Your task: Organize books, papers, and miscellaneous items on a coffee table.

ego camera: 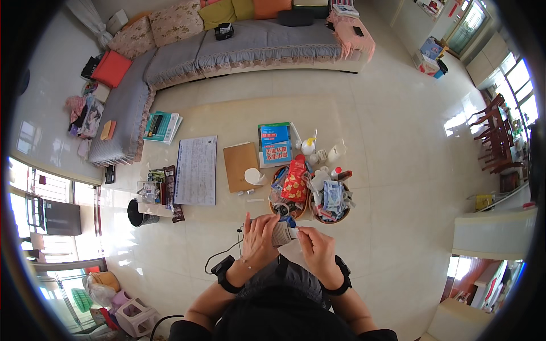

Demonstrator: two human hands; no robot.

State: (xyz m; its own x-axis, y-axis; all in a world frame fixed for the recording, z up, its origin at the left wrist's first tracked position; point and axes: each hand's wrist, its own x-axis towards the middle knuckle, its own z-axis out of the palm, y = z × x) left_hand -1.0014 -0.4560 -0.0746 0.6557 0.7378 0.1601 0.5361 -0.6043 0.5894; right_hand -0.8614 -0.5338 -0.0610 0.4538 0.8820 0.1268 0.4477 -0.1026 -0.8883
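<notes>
My left hand (260,239) grips a small printed box (281,233) from its left side, close in front of my body. Thumb and fingers of my right hand (316,251) pinch a white piece (293,232) at the box's right end; whether it is a flap or a paper cannot be told. A pale sheet (292,252) hangs below, between the hands. Just beyond them stand two round baskets, the left basket (273,208) with a red floral pouch (295,181) on top and the right basket (330,221) full of small packages.
The low table (196,111) carries a white toilet roll (254,176) on a brown folder (239,157), blue books (275,147), a pump bottle (308,146) and a large written sheet (196,170). A dark bin (140,215) stands at its left. Behind is a sofa (256,44).
</notes>
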